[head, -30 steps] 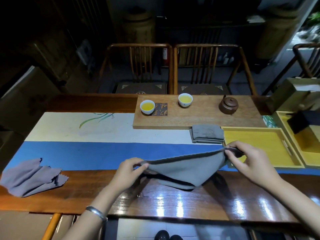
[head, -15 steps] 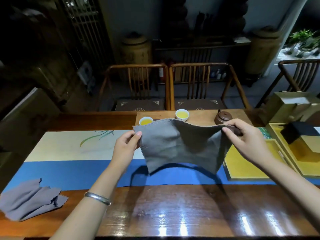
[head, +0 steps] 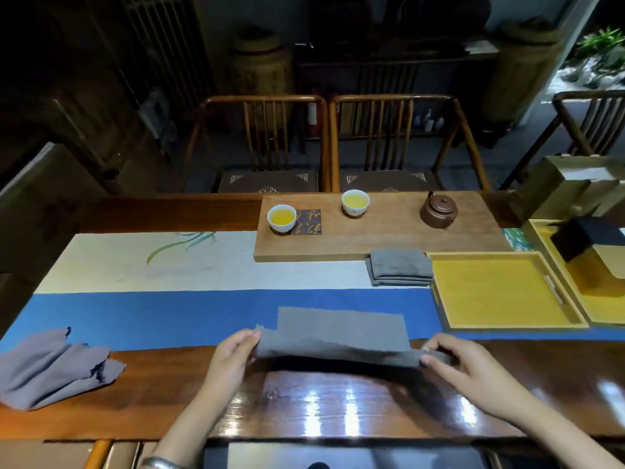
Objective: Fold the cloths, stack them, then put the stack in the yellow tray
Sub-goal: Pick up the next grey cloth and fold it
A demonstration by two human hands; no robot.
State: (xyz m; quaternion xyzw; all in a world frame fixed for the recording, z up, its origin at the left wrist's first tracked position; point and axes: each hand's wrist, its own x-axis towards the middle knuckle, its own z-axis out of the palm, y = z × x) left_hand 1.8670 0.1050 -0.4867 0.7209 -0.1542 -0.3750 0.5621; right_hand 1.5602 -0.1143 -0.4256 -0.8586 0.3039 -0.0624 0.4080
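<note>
- Dim room at the top of the frame: two wooden chairs (head: 324,143) side by side behind a long glossy wooden table (head: 338,404).
- Table runner (head: 169,309), cream band above a blue band, lying across the middle of the frame.
- Grey cloth (head: 338,336), lower centre, folded over lengthwise; its far part lies flat on the blue band, its near edge is lifted between the hands.
- Left hand (head: 233,353): thumb and fingers pinching the cloth's left end.
- Right hand (head: 460,363): fingers pinching the cloth's right end.
- Stack of folded cloths (head: 400,267), right of centre, on the cream band, just beside the left rim of the yellow tray (head: 500,291).
- Yellow tray: right of frame, on the runner.
- Crumpled cloths (head: 50,370), lower left of the frame, well apart from the hands.
- Wooden board (head: 382,235), upper centre, carrying two white cups of yellow tea (head: 281,217) (head: 355,203), a dark patterned coaster (head: 309,222) touching the left cup, and a brown clay teapot (head: 438,211).
- Second yellow tray (head: 608,299), right edge, holding a black box (head: 588,236).
</note>
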